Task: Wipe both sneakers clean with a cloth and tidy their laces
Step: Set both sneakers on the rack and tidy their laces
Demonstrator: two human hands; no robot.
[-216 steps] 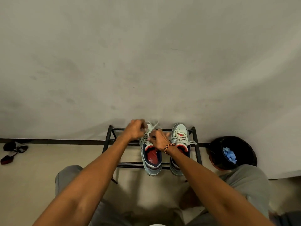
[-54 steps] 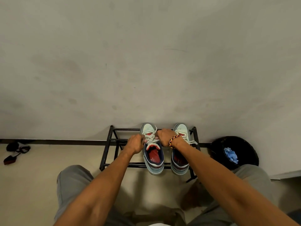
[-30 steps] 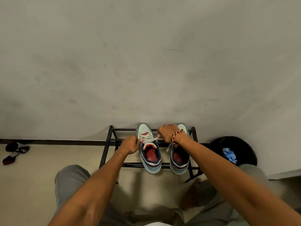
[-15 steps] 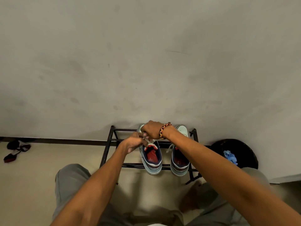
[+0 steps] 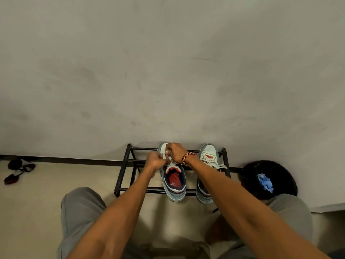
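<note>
Honestly nothing readable here. The left sneaker (image 5: 174,182) has a red insole with a small pale mark printed on it, but it's way too tiny and blurry to make out. The right sneaker (image 5: 208,159), over at 3 o'clock from it, shows a red patch on the tongue, no legible letters either.

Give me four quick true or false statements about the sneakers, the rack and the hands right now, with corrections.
1. Both hands work at the left sneaker's laces. True.
2. The sneakers sit on the floor. False: they rest on the black rack.
3. The beaded bracelet is on the left hand. False: it is at the right hand's wrist.
4. A blue cloth lies in the black bin. True.
</note>
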